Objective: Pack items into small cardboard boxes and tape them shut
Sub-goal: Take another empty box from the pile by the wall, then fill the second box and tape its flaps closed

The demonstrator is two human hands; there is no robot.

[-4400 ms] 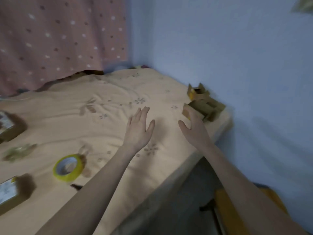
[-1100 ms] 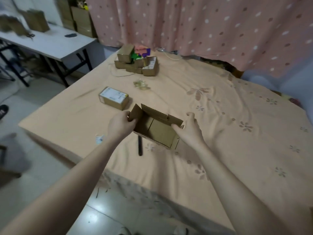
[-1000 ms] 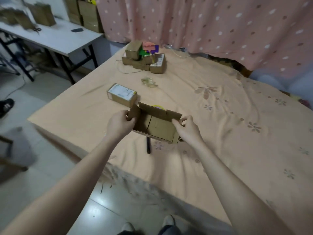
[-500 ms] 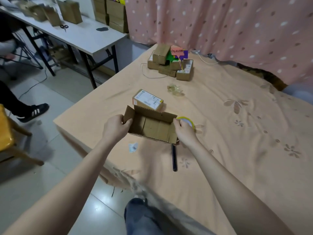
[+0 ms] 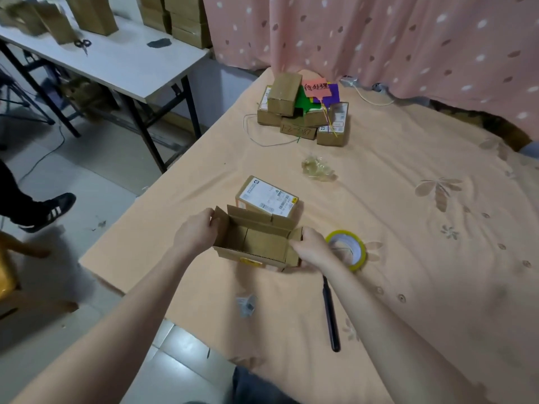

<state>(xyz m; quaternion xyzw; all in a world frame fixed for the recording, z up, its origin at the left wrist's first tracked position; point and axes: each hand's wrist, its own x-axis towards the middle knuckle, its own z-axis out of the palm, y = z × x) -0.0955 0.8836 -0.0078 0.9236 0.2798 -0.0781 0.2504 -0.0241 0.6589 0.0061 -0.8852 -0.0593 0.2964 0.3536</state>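
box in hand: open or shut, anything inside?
Open and empty: the cardboard box has its flaps up, and its bare cardboard floor shows.

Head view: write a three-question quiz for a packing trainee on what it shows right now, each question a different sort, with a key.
1. True or false: the open cardboard box already holds an item.
2. Which thing lies nearest the right hand?
A. the scissors
B. the yellow tape roll
C. the stack of sealed boxes
3. Fill in: the left hand grips the box by its ____ end flap.

Key
1. False: its inside shows only bare cardboard.
2. B: the roll sits on the bed just beside that hand.
3. Left, while the right hand holds the opposite end.
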